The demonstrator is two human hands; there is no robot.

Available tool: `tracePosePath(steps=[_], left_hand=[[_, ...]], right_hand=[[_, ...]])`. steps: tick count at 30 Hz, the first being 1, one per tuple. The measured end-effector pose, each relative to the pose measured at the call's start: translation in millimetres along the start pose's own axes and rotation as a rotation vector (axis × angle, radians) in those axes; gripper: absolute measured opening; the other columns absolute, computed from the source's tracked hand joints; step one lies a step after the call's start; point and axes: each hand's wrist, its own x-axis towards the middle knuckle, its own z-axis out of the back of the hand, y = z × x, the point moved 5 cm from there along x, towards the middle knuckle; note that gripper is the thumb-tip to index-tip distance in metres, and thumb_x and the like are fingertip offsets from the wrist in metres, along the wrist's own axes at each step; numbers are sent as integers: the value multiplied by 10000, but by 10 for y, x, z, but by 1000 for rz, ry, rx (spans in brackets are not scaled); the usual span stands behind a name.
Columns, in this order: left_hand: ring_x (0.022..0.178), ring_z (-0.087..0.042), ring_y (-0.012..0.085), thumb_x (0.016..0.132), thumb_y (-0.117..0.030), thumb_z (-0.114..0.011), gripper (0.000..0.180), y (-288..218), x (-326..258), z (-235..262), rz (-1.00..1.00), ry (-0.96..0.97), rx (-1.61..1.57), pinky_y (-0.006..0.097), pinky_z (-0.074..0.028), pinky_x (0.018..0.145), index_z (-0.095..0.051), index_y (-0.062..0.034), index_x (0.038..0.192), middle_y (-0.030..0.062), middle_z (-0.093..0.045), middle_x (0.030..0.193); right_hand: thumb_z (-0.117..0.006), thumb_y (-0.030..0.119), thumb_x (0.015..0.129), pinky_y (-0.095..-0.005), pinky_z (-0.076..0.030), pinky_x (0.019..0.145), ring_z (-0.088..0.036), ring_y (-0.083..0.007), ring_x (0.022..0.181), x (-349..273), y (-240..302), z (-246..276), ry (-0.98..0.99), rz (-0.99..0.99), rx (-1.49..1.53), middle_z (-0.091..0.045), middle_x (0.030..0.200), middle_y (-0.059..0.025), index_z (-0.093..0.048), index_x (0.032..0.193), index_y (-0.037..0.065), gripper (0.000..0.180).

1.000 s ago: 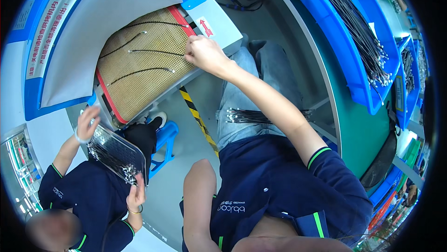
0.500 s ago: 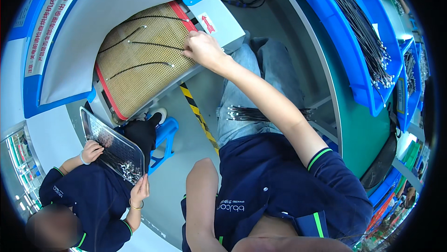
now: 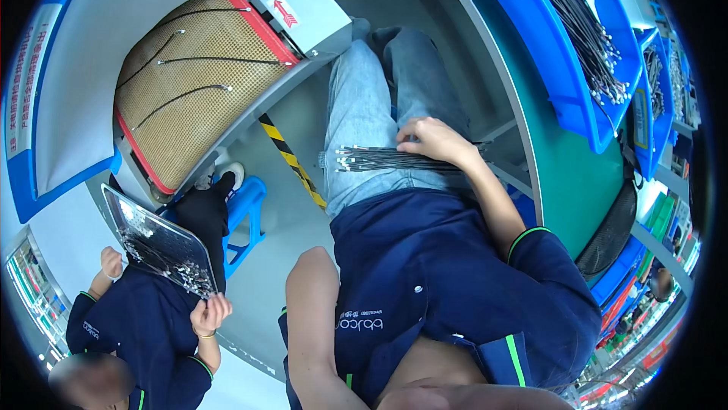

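Note:
Across my lap lies a bundle of thin black cables [image 3: 371, 158] with small pale connector ends. My right hand [image 3: 436, 142] rests on the bundle, fingers curled and closed at the upper edge of the cables. How many are in its grip is hidden. Only my bent left arm [image 3: 312, 296] shows, its elbow pointing up; my left hand is out of view. Ahead to the left, several single black cables [image 3: 220, 61] lie spread apart on the tan mesh belt [image 3: 189, 99] of a machine, nearest to my right hand's side at the red edge.
At lower left a co-worker holds a metal tray [image 3: 163, 217] of cables. A blue stool [image 3: 246, 217] stands beside them. On my right, blue bins [image 3: 557, 99] of cables sit on a green-topped bench [image 3: 580, 205]. The machine's white cover [image 3: 91, 61] rises over the belt.
My right hand has left the mesh belt, where a cable now lies released, and come back to the bundle on my lap. The view has shifted right; the co-worker's hand has moved off the tray.

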Motion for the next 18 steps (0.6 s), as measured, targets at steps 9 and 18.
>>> tracePosePath(steps=[9,18], left_hand=[[913,-625,274,904,-221,-549,193,361,38,363,71,-102,-104,394,-492,710,-643,-52,916,146,-659,947],[1188,-443,322,919,-119,-517,280,1247,-1526,964,1284,-628,1284,416,-338,1013,-569,-46,1185,152,-507,1240]], right_hand=[[-664,136,748,-404,-457,718,-611,-309,797,-88,-168,-144,73,-116,37,-632,859,-145,-572,819,3,177],[-584,106,777,-403,-457,678,-623,-330,722,-190,46,69,76,-89,258,-620,716,-142,-551,854,17,123]])
